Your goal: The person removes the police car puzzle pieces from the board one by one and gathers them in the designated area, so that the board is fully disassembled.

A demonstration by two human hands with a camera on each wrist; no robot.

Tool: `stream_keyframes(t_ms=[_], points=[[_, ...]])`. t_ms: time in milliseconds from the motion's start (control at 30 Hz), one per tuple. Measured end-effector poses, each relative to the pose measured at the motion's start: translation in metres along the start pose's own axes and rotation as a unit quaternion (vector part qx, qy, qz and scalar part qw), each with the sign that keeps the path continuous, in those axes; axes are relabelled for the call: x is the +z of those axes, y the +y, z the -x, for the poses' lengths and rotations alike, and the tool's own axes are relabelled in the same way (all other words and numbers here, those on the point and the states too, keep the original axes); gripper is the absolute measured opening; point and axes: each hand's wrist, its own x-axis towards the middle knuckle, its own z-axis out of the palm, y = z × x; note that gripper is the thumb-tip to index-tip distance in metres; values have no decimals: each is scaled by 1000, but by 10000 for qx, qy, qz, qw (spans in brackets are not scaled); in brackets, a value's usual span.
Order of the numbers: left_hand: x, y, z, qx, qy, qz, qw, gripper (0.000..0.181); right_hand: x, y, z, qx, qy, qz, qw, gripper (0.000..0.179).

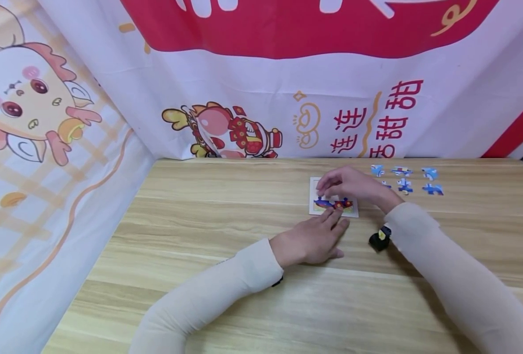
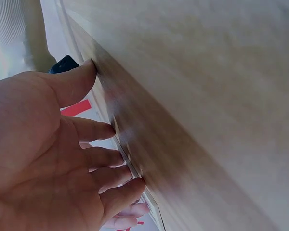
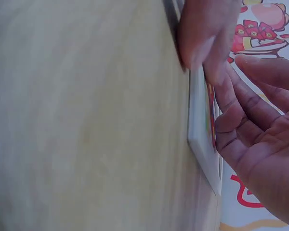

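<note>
A small white-framed jigsaw puzzle board point(image 1: 355, 209) lies on the table, with blue, red and yellow pieces point(image 1: 321, 202) in its lower part. My left hand point(image 1: 312, 240) lies flat at the board's near side, fingertips over its lower edge. In the left wrist view, the left hand's fingers point(image 2: 113, 192) reach the board's edge, thumb spread apart. Above the board's upper half is my right hand point(image 1: 347, 183), fingers loosely bent downward. The right wrist view shows the right hand point(image 3: 265, 130) with fingertips right at the board's face and no piece visible between them.
Several loose blue jigsaw pieces point(image 1: 432, 189) lie in two rows right of the board, one partly covered by the right wrist. A black wrist camera point(image 1: 379, 239) hangs from the right sleeve. Behind the wooden table point(image 1: 217, 196) rises a printed cloth point(image 1: 252, 78).
</note>
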Motion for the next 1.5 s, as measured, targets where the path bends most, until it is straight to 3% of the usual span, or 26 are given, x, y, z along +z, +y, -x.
stream_keyframes(t_ms=[567,833,1167,1500], points=[[2,1,-2,-39,-62,-273,9996,77,2,2,-5,467,-212,-436,9977,22],[2,0,-2,-20,-77,-260,9996,77,2,2,-5,327,-260,-549,9976,22],[2,1,-2,-21,-126,-229,9997,77,5,2,-8,284,-303,-492,9979,23],[3,0,-3,-26,-151,-206,9997,77,4,-3,-10,667,-377,-377,9963,19]])
